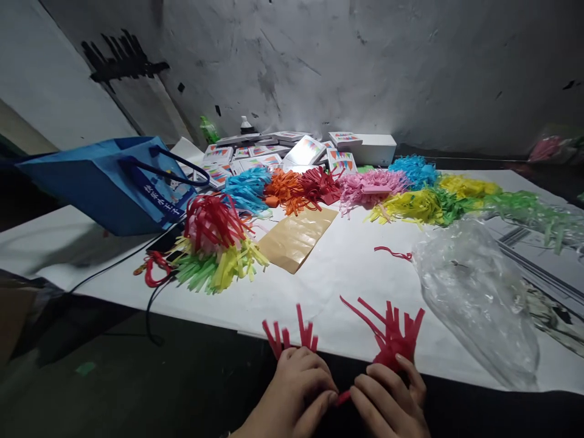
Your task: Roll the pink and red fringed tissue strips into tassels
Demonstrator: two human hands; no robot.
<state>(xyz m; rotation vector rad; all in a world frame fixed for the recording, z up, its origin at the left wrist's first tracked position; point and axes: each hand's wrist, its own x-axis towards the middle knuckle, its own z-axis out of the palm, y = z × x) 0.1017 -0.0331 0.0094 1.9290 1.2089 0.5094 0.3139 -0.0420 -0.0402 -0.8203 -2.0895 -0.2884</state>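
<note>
Down at the near edge of the white surface (pixel 347 255), both hands meet over a piece of red fringed paper (pixel 391 340). The left hand (pixel 296 389) is curled, its thumb and fingers pinching one end of the red paper, with several cut strips standing up just beyond its knuckles. The right hand (pixel 387 401) pinches the other part, fingers closed around the gathered base while the strips fan upward above it. The 2 hands touch at the fingertips.

Beyond the red paper lies a tan envelope (pixel 296 238), and to its left a bundle of red, yellow and green fringe (pixel 214 249). Farther left of that bundle stands a blue bag (pixel 114 182). To the right of the red paper rests a crumpled clear plastic bag (pixel 474 292). Behind the envelope runs a row of coloured fringe piles (pixel 365 188), with small white boxes (pixel 310 149) stacked against the wall.
</note>
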